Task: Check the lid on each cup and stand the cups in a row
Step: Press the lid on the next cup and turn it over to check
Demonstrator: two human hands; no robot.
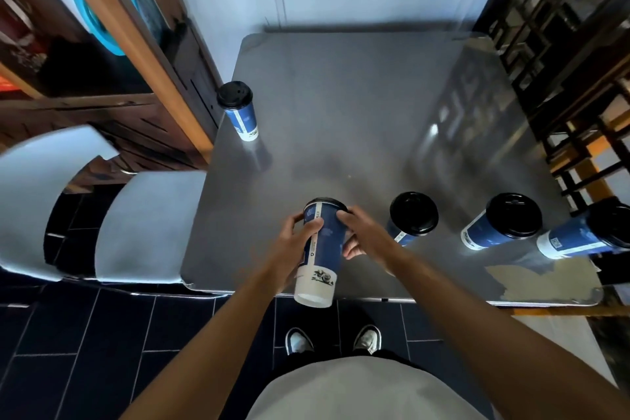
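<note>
Both hands hold a blue paper cup with a black lid (324,242) above the near edge of the grey table (358,106). The cup tilts, its lid away from me and its white base toward me. My left hand (301,232) grips its left side. My right hand (358,232) grips its right side, fingertips near the lid rim. Three more lidded blue cups stand in a row on the right: one (410,216), a second (504,220), a third (586,235) at the table's right edge. Another lidded cup (238,109) stands alone at the left edge.
A white chair (136,225) stands left of the table. A wooden frame and shelf (146,44) rise at the far left, and a dark lattice screen (562,44) stands on the right. A white wall lies behind the table. My feet (332,339) are on dark floor tiles.
</note>
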